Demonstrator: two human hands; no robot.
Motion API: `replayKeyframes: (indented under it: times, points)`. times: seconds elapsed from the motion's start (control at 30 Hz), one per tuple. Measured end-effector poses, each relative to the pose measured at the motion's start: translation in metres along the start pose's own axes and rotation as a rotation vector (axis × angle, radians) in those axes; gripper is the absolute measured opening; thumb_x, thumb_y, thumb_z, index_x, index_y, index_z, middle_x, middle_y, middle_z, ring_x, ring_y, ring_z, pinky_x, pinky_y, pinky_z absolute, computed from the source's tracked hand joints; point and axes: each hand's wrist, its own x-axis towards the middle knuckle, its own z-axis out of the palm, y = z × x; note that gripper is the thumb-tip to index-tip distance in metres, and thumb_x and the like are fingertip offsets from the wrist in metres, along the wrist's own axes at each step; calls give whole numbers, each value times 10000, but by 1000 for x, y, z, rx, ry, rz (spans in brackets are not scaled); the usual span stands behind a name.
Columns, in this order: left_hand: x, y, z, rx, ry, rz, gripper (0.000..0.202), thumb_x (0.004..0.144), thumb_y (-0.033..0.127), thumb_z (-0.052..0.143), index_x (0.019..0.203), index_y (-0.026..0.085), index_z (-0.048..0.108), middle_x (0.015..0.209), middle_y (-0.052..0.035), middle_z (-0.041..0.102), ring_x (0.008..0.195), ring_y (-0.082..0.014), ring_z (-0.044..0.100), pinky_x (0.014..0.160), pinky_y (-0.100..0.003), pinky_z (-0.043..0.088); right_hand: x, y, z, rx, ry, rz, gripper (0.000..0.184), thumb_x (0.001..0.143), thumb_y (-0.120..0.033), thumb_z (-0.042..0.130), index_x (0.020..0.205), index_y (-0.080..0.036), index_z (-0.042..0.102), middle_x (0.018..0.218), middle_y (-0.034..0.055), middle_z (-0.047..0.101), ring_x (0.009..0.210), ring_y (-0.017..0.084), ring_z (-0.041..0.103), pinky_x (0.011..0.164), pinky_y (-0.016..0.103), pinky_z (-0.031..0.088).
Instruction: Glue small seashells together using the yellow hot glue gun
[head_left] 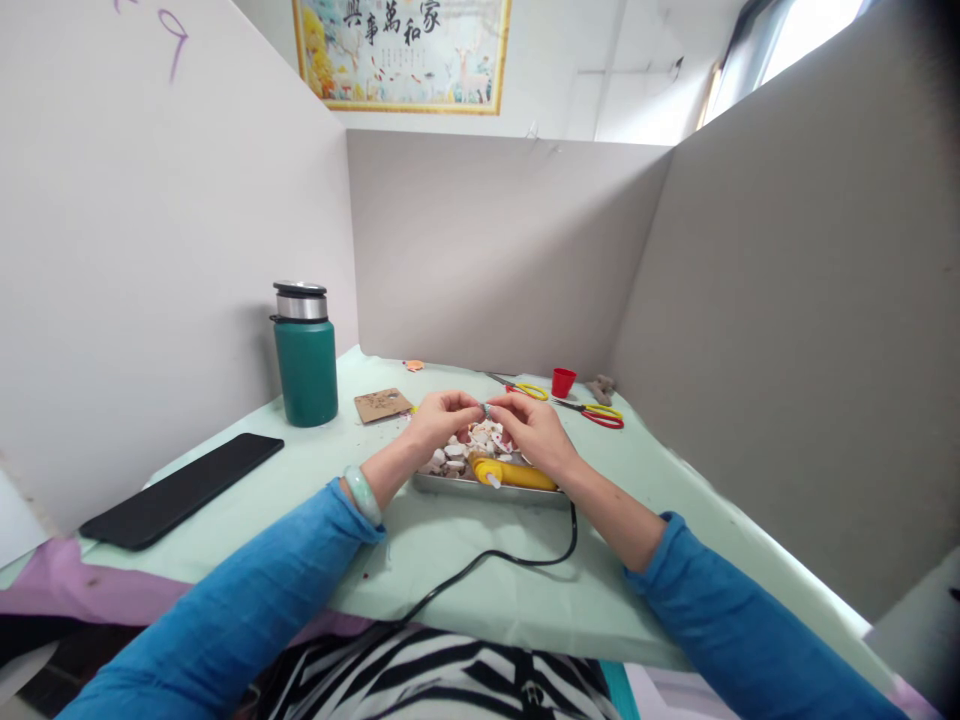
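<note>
My left hand (444, 417) and my right hand (534, 428) meet above a shallow metal tray (450, 486). Between their pinched fingertips is a small greyish-green piece (486, 410), too small to name. Whitish shell-like pieces (454, 455) fill the tray below. A yellow glue gun (517, 474) lies across the tray's near side, close under my right wrist. Its black cord (480, 556) runs down over the table's front edge.
At left stand a green bottle (306, 370) and a flat black slab (187, 488). A brown card (382, 405) lies left of the tray. Behind are scissors (600, 412), another pair of scissors (525, 389) and a red cup (563, 381). Grey partitions (495, 250) enclose the table.
</note>
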Motion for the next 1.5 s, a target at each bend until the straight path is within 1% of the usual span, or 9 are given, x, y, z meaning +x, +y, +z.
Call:
replayKeyframes:
  times: [0.17,0.33,0.4,0.53,0.73,0.97,1.1,1.27,1.5]
  points:
    - [-2,3,0,-30,-1,18,253,669,313,710,786,115,604,641,-4,608,439,-53,488,435,-191,366,3,4,0,152,-14,129,230,758,-389,615,843,-181,663,537,-26,543,450,101,464,429,230,358]
    - [0,-3,0,-86,7,75,267,722,343,672,811,120,555,712,-24,634,425,-46,479,433,-203,396,6,7,-3,480,-41,295,287,687,-388,693,880,-181,646,714,-18,602,493,71,493,419,202,354]
    - [0,-4,1,-93,-14,86,298,696,327,700,852,122,552,727,-16,625,456,-51,499,449,-203,423,7,8,-5,607,-65,358,309,656,-364,729,893,-189,635,737,-19,611,513,73,510,419,195,349]
    - [0,-6,3,-83,-58,132,399,639,308,750,937,141,543,881,-33,618,586,-81,575,472,-200,464,7,8,-5,747,-136,421,320,638,-292,759,907,-202,611,752,-21,618,551,79,540,430,186,359]
    - [0,-4,2,-12,-33,164,354,653,331,734,901,149,558,903,-21,595,550,-60,556,461,-192,454,3,4,-2,653,-178,375,308,666,-315,742,903,-196,584,716,-27,588,561,84,559,437,177,379]
    - [-1,-5,1,3,-62,143,355,674,344,721,940,153,585,761,-4,613,538,-74,566,504,-199,459,2,6,-1,508,-153,332,291,682,-353,720,875,-189,576,716,-19,598,561,85,572,432,171,378]
    - [-1,-6,1,10,-66,146,337,678,320,718,937,152,582,753,-5,613,543,-77,564,511,-202,462,3,5,-1,526,-136,329,291,675,-375,724,834,-180,576,678,-27,586,543,79,561,432,169,381]
    - [-1,-6,3,55,-50,164,339,638,293,735,903,155,577,807,-9,613,574,-77,559,509,-197,473,5,5,-3,552,-128,386,307,687,-426,715,787,-178,565,668,-13,587,536,90,565,409,171,376]
    - [-1,-6,4,120,-95,158,306,654,251,697,922,156,582,798,-1,615,564,-80,556,498,-197,472,6,10,-5,664,-195,460,236,693,-316,734,812,-172,590,652,-3,606,561,93,578,430,165,399]
